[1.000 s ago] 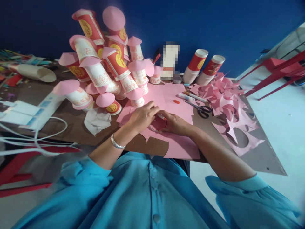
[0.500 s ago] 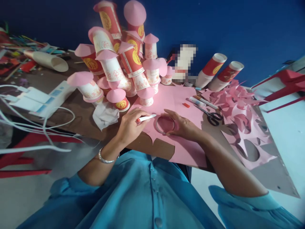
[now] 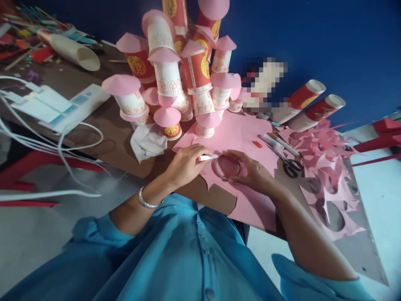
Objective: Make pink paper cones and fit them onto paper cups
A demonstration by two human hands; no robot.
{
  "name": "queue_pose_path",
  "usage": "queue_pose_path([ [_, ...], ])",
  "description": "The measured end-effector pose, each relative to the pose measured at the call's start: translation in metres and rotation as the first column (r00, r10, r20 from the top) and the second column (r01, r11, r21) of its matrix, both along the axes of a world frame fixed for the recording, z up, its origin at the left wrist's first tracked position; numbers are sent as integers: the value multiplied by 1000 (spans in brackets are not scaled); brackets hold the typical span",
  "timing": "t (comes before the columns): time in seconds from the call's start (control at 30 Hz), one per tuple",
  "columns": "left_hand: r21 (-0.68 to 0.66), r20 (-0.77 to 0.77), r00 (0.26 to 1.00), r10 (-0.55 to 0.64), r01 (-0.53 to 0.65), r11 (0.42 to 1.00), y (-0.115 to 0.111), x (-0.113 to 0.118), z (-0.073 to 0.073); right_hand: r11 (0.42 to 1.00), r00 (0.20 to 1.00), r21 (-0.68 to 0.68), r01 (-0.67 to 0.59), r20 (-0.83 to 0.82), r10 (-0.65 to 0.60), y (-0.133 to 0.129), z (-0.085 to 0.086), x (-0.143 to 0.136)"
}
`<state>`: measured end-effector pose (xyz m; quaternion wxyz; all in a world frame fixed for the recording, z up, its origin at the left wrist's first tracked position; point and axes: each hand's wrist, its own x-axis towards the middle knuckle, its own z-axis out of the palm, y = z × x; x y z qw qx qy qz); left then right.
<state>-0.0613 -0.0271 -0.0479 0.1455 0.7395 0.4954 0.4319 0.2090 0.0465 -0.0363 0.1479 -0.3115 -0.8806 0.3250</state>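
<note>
My left hand (image 3: 188,165) is closed around a white marker (image 3: 205,158) with a red end, its tip beside the upper left of a thin ring (image 3: 216,168). The ring rests on a large sheet of pink paper (image 3: 244,129) with a cut, scalloped front edge. My right hand (image 3: 255,173) curves about the ring's right side, thumb and fingers gripping its rim. A small red marker cap (image 3: 257,144) lies on the paper beyond my right hand.
Paper cups with pink cone roofs (image 3: 169,79) form a tall stack at the back. Black scissors (image 3: 293,167), pens (image 3: 285,144) and pink paper scraps (image 3: 332,209) lie right, near two cup stacks (image 3: 305,104). A power strip (image 3: 78,108) with white cables and crumpled white paper (image 3: 148,142) are left.
The head view has turned, so most of the table things sit further right in the picture. Both hands keep their holds, and the marker tip is slightly closer to the ring.
</note>
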Motion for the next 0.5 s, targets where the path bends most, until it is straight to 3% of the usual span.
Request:
queue_pose_path([
  [0.3, 20, 8, 1000, -22, 22, 1000, -1, -4, -1, 1000, 1000, 9, 6, 2, -6, 0, -5, 4],
  [0.5, 2, 41, 998, -43, 43, 999, 4, -6, 5, 999, 1000, 29, -28, -12, 29, 0, -2, 2],
])
